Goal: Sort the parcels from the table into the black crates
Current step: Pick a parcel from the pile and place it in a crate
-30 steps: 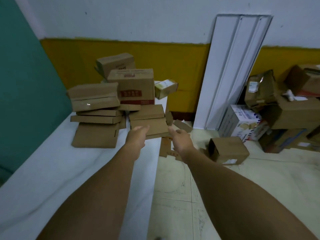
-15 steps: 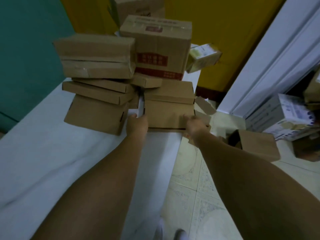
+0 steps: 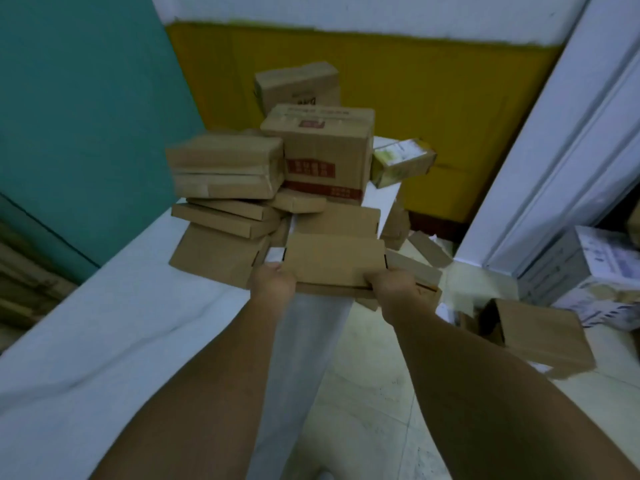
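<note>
A flat brown cardboard parcel [image 3: 332, 256] lies at the near end of the pile on the white table [image 3: 104, 334]. My left hand [image 3: 273, 280] grips its near left corner and my right hand [image 3: 389, 284] grips its near right corner, fingers curled over the edge. Behind it is another flat parcel [image 3: 341, 220]. To the left stands a stack of flat parcels [image 3: 225, 199]. A taller box with red print [image 3: 320, 154] sits on the pile, with another box [image 3: 298, 86] behind it. No black crate is in view.
A small pale box [image 3: 401, 162] rests at the table's far right corner. Cardboard boxes lie on the tiled floor at right, one open brown box [image 3: 540, 336] and a white printed box [image 3: 588, 275]. White panels [image 3: 571, 133] lean against the yellow wall.
Both hands reached forward to the flat parcel, closed on its near corners and have pulled it slightly toward me. The camera tilted down, then up again.
</note>
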The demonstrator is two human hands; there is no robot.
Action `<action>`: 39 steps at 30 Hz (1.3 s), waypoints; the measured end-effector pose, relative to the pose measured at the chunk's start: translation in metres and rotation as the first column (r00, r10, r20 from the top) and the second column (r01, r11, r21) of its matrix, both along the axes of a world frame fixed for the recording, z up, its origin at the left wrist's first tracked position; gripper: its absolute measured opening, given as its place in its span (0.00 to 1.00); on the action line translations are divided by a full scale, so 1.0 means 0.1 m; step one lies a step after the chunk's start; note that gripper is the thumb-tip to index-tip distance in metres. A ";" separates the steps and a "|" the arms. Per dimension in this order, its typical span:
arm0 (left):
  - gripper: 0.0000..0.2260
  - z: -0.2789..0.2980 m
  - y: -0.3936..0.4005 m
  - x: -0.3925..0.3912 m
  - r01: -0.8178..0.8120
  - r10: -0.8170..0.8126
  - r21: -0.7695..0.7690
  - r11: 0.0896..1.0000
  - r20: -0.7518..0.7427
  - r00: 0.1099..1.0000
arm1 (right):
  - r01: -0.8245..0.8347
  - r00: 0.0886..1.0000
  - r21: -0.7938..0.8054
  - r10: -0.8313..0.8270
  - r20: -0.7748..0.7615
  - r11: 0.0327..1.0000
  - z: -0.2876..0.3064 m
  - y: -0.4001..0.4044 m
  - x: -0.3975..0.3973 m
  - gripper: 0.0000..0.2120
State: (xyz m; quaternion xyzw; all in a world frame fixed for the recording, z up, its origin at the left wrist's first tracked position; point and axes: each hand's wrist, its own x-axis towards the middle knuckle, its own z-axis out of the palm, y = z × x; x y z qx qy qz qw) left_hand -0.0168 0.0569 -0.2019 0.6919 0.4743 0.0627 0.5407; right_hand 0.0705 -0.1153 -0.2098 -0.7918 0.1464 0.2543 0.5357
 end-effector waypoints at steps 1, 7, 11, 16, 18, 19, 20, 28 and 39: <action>0.06 0.13 -0.06 -0.09 -0.009 0.009 -0.003 1.000 0.025 1.000 | -0.009 1.000 0.042 0.009 0.023 0.999 0.10 -0.06 -0.03 0.14; 0.16 0.82 -0.25 -0.33 -0.088 0.100 -0.063 0.994 0.220 0.970 | -0.058 0.997 0.454 0.073 -0.016 0.889 0.76 -0.23 -0.17 0.25; 0.31 1.36 -0.44 -0.20 -0.102 0.279 -0.370 0.924 0.467 0.839 | -0.198 0.938 0.400 0.054 0.343 0.895 1.22 -0.11 -0.33 0.25; 0.22 2.00 -0.56 -0.09 0.171 0.307 -0.565 0.807 0.650 0.695 | -0.288 0.619 0.121 0.089 0.780 0.950 1.55 0.18 -0.39 0.21; 0.16 2.11 -0.49 -0.11 0.174 0.288 -0.527 0.832 0.678 0.676 | -0.245 0.514 0.105 0.037 0.857 0.964 1.65 0.15 -0.39 0.23; 0.14 2.14 -0.45 -0.13 0.164 0.254 -0.485 0.859 0.682 0.686 | -0.240 0.494 0.073 0.057 0.867 0.968 1.65 0.13 -0.35 0.24; 0.12 2.16 -0.41 -0.15 0.153 0.220 -0.442 0.884 0.682 0.697 | -0.257 0.515 0.065 0.079 0.854 0.964 1.66 0.10 -0.32 0.25; 0.24 2.33 -0.17 -0.33 0.170 0.013 -0.209 0.963 0.666 0.745 | -0.148 0.939 0.624 -0.090 0.332 0.767 2.12 0.08 -0.34 0.08; 0.20 2.42 -0.07 -0.43 0.128 -0.008 -0.135 0.983 0.654 0.757 | -0.293 0.877 0.553 -0.011 0.480 0.780 2.09 0.26 -0.33 0.17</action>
